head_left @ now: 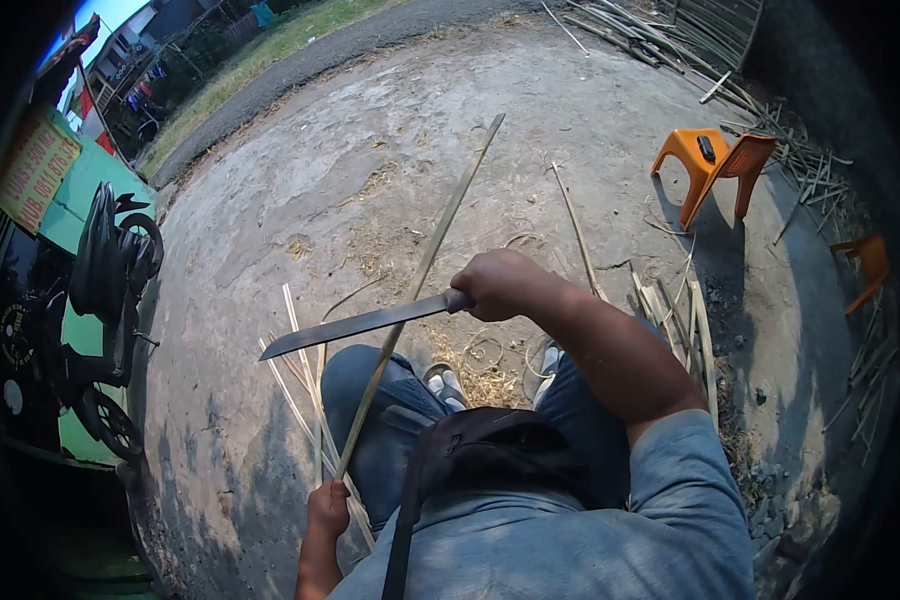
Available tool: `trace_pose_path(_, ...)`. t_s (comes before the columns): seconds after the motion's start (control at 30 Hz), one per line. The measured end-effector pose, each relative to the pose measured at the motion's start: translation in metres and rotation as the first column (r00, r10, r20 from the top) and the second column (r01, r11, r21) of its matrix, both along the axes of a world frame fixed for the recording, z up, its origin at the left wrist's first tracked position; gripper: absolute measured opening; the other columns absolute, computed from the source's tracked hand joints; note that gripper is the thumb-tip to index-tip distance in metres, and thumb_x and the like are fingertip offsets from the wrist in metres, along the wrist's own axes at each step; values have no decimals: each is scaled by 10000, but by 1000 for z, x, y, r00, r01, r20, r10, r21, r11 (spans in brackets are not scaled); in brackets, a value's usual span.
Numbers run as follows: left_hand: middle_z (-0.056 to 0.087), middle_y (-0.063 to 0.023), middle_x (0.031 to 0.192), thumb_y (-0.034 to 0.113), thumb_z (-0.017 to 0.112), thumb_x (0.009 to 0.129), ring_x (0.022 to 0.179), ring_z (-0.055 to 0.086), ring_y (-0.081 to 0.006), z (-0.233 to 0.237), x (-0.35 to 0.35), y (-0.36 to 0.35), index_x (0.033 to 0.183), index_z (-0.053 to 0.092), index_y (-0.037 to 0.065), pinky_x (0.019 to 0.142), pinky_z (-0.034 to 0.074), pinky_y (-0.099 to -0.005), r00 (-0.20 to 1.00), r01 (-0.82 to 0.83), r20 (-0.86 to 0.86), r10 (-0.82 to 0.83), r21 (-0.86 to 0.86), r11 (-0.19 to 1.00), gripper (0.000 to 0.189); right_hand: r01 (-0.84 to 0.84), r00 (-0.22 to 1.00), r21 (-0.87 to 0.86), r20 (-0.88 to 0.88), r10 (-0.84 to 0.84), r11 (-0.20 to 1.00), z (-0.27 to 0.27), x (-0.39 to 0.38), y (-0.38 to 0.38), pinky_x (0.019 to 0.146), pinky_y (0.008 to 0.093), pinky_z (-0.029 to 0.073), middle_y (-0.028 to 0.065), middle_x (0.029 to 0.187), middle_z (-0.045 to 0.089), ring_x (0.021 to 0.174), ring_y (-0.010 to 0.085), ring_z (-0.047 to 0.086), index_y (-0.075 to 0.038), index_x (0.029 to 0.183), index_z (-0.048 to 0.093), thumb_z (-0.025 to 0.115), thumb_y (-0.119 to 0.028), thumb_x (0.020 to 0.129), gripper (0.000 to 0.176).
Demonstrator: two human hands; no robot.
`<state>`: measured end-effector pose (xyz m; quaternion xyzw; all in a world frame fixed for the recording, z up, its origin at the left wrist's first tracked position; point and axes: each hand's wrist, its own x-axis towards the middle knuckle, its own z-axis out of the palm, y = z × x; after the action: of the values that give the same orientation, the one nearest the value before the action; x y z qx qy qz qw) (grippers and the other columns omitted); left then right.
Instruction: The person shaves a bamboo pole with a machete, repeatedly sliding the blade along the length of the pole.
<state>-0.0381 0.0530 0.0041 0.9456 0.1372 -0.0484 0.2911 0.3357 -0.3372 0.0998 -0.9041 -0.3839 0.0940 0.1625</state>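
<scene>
Over on the left, a motorcycle (103, 280) stood parked by the green wall (82, 325). Nearer in, thin pale strips (292, 312) leaned beside the left knee (355, 392), apparently within easy reach. And there was the left hand (327, 510), closed round the low end of a long bamboo strip (438, 240), which slanted up and away past the knee, a grip that seemed to steady it while its far end ran free. Across it lay the machete (360, 325), tip pointing left; whether steel touched bamboo, I couldn't tell. The right hand (500, 285) was wrapped firmly round the handle, arm bent, probably for control. Shavings (505, 388) littered the ground between the feet, more strips (706, 350) sat by the right leg, and beyond stood an orange plastic chair (685, 145).
</scene>
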Motion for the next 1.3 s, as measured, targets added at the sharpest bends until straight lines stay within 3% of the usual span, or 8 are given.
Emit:
trace_pose_path(0.23,693,-236,787,527,400,1075,803,694,-466,-6,-2,-2,897,683,4,700,526,-505,999,3,41,-4,22,1000,621,-6,997,54,75,2,999,-1,2,4,751,456,580,84,848,739,854,318,731,-192,916,776,715,-203,788,143)
trace_pose_path(0.43,681,-253,794,545,404,1071,816,676,-494,-2,-1,-3,888,671,5,702,516,-527,1000,7,24,-7,13,1000,629,415,910,27,2,-416,909,-4,34,-23,878,450,573,102,1035,756,1017,306,719,-197,1014,764,672,-215,866,175)
trace_pose_path(0.53,672,-261,795,556,405,1067,820,665,-506,9,1,-6,878,657,6,697,508,-537,1000,-18,3,18,48,999,634,409,912,18,-42,-408,912,-4,38,-30,883,446,573,110,1038,755,1022,304,720,-195,1011,763,671,-210,870,169)
trace_pose_path(0.8,670,-265,795,587,409,1054,831,659,-518,12,4,-4,870,653,4,700,505,-545,999,-37,-31,40,93,995,658,19,994,-53,108,-13,998,-4,2,5,752,450,586,56,872,745,873,309,735,-212,898,775,708,-196,824,101)
trace_pose_path(0.93,667,-266,782,594,400,1054,826,660,-520,4,4,-2,862,653,2,695,501,-550,1000,-20,13,19,56,998,671,17,991,24,133,-20,1000,-3,9,2,750,454,582,71,879,743,860,319,730,-204,897,775,704,-191,821,105)
trace_pose_path(1.07,665,-268,776,596,390,1057,818,660,-520,-8,1,3,858,653,6,691,498,-551,1000,-7,21,6,38,999,676,229,971,84,47,-234,970,0,26,-22,783,465,572,95,903,747,899,328,722,-179,960,765,685,-220,837,152)
trace_pose_path(1.13,663,-266,768,601,381,1058,804,659,-516,-4,3,1,866,657,9,684,496,-551,1000,1,19,-1,33,999,681,281,949,206,86,-303,937,-16,35,-32,719,499,550,124,826,723,807,358,705,-136,886,724,703,-227,845,102)
trace_pose_path(1.3,659,-260,753,608,373,1058,791,660,-515,-1,5,0,879,661,13,679,497,-557,1000,2,23,-3,44,999,685,169,970,179,145,-196,969,-7,30,-39,708,486,552,124,808,717,798,355,705,-136,865,723,715,-184,818,68)
